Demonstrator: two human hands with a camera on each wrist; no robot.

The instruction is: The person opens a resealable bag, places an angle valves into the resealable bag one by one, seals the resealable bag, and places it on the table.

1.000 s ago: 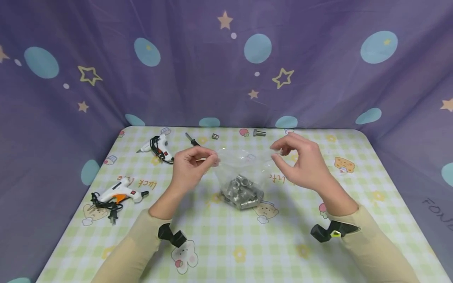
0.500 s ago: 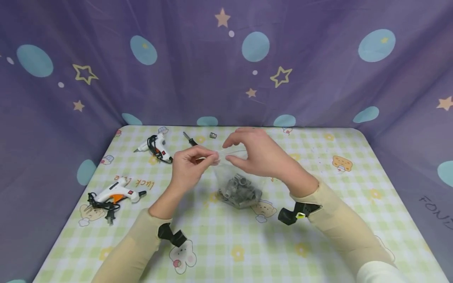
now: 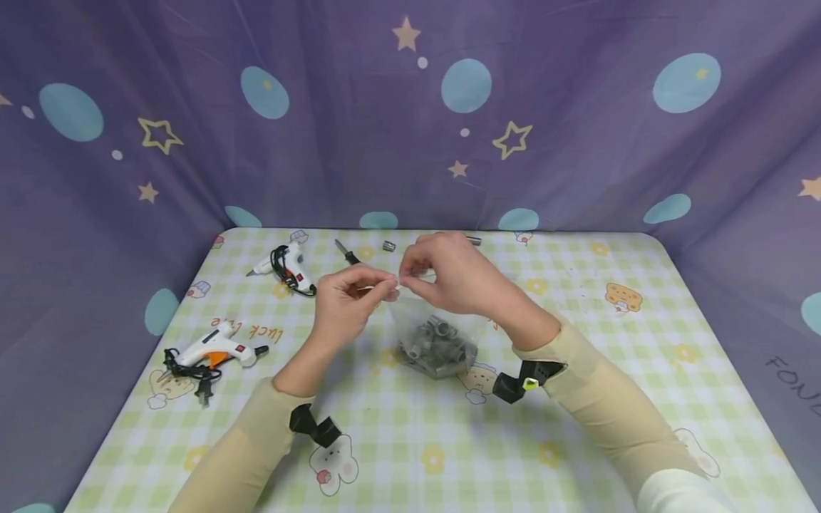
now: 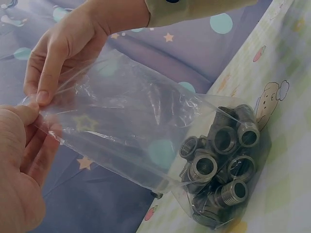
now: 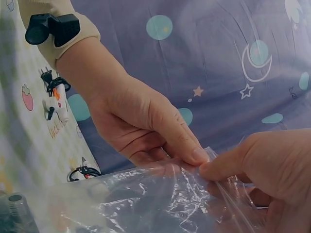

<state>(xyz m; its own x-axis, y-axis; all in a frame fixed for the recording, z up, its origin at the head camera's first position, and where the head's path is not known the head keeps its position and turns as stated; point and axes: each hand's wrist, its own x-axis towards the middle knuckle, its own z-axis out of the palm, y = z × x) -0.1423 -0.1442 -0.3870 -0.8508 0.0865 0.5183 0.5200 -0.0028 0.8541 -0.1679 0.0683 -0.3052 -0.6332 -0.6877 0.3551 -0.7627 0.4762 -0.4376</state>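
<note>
Clear plastic bag (image 3: 436, 324) of metal fittings (image 4: 221, 167): bottom-heavy, film thin & slippery. Mouth edge pinched by left hand (image 3: 349, 299) & right hand (image 3: 449, 274); best held there.

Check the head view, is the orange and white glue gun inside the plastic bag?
No, the orange and white glue gun lies on the table, apart from the plastic bag.

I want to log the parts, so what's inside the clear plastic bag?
The clear plastic bag holds a heap of grey threaded metal fittings, short tubes with open ends. Those underneath are covered by the top ones, so a count is not possible.
</note>
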